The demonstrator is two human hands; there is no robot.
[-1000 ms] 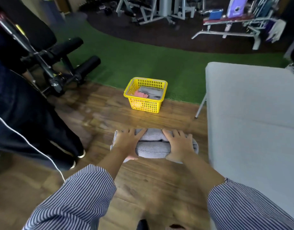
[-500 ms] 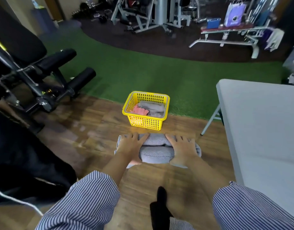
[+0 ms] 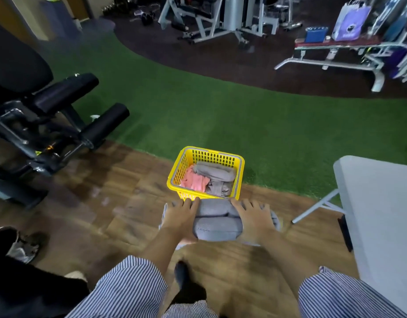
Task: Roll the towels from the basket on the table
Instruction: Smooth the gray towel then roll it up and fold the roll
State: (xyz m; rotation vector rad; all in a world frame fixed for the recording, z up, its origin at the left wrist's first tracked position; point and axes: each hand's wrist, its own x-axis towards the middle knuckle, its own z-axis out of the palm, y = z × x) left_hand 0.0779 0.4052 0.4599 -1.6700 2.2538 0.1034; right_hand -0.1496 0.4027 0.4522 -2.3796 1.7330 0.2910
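Yellow basket [image 3: 206,173] now nearer, just beyond rolled grey towel [image 3: 217,222] between left grip [image 3: 180,218] and right grip [image 3: 255,220], both clasping its ends.

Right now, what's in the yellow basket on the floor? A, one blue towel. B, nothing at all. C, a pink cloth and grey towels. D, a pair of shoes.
C: inside the yellow basket a pink cloth lies on the left, next to grey towels, while both hands grip a separate rolled grey towel in front of it.
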